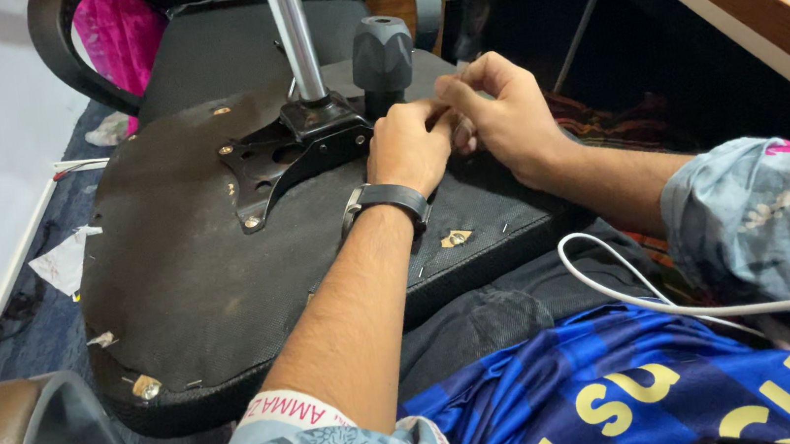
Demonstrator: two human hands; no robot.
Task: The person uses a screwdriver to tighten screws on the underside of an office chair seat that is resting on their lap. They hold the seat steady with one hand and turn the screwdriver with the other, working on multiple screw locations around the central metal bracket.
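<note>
On an upturned chair seat (193, 275), beside the metal bracket (293, 154), left hand (409, 146) and right hand (507, 115) are pressed together, fingers curled; anything held cannot be told.

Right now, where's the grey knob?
In the head view, the grey knob stands top centre on the upturned chair seat, right of the chrome post, just above the left hand.

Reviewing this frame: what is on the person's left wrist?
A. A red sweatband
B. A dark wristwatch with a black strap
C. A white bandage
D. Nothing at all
B: a dark wristwatch with a black strap wraps the wrist just behind the left hand, which rests on the underside of the upturned chair seat beside the right hand.
</note>
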